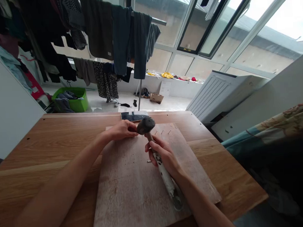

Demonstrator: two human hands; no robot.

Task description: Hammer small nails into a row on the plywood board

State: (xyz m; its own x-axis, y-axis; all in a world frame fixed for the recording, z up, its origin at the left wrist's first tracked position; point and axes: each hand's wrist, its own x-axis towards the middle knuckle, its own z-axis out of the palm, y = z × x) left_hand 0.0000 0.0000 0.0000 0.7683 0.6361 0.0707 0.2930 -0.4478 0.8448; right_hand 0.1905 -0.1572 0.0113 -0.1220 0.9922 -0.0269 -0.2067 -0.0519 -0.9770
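right hand: the right hand (pixel 165 154) is wrapped around the upper handle of the hammer (pixel 162 167), gripping it firmly.
hammer: over the board, head at the far end, handle slanting nearer and to the right.
left hand: the left hand (pixel 122 130) rests at the far part of the board, fingertips drawn in just beside the hammer head; i cannot tell whether they pinch anything.
board: the pale board (pixel 130 196) lies flat on the wooden table (pixel 233 170).
done so far: three standing nails (pixel 162 132), seemingly set in a row, far right of the hammer head; their shanks show well above the wood, so they look only partly driven.
left over: one loose nail (pixel 149 161) lies on its side near the right fingers, not yet driven.
marks: small dark spots (pixel 133 159) left of that nail, perhaps holes.
far edge: a dark flat slab (pixel 132 116) lies beyond the left hand.
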